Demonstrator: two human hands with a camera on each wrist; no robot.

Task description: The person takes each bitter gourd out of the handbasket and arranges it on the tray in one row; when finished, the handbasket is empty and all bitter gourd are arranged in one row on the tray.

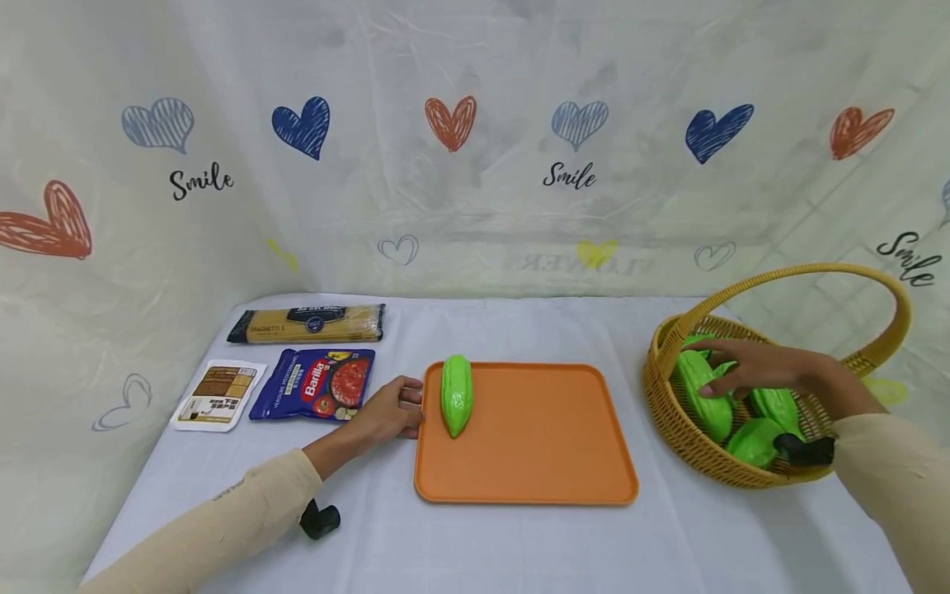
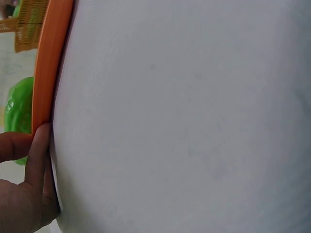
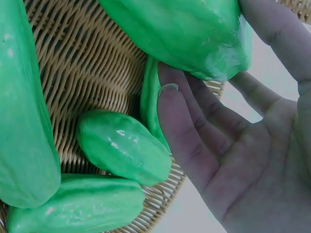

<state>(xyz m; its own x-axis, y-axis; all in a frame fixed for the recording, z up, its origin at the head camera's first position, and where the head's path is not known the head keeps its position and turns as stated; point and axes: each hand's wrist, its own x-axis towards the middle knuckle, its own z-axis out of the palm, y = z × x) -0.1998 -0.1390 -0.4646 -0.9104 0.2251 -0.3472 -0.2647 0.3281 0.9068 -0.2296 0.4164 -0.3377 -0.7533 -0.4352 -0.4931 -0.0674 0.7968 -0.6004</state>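
A green bitter melon lies on the left side of an orange tray. At the tray's left edge is my left hand, and the left wrist view shows its thumb and fingers pinching the orange rim. My right hand reaches into a wicker basket of several bitter melons. There its fingers and thumb curl around one bitter melon, partly cut off by the top of the right wrist view. Other bitter melons lie below it in the basket.
Left of the tray lie a spaghetti pack, a blue Barilla pouch and a white packet. The basket's tall handle arches over the right arm. A patterned curtain hangs behind the white table.
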